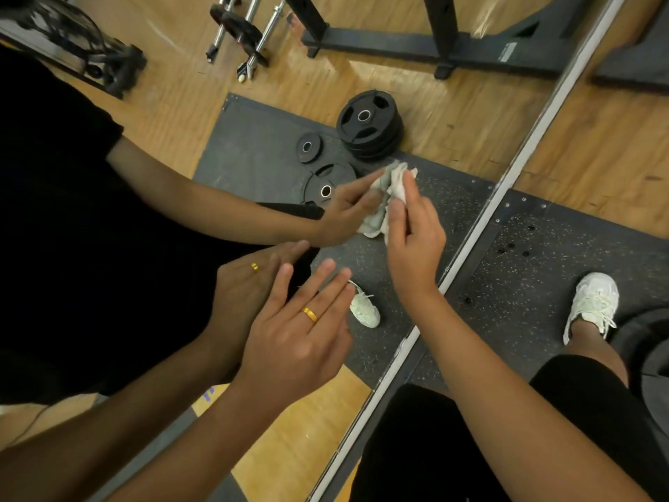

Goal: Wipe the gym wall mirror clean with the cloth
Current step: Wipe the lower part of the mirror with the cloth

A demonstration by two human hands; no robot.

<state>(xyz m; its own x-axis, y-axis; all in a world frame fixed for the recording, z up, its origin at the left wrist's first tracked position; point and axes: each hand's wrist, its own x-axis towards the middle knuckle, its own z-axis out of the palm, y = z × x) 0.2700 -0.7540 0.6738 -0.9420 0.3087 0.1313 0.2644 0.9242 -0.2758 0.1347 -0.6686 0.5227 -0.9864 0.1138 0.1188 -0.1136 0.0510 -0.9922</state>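
While the right hand (416,248) pinches a crumpled cloth (394,184) to the mirror (217,103), the left hand (300,338) spreads flat, perhaps touching.

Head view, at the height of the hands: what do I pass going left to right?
left hand → right hand, gripping the cloth → mirror frame → white shoe

Wood floor (597,139) with a dark speckled rubber mat (535,269) laid on it, right. White shoe (593,302) stands on the mat, near right. Dark round disc (648,342) at right edge, cut off. Black equipment base (633,67) far right.
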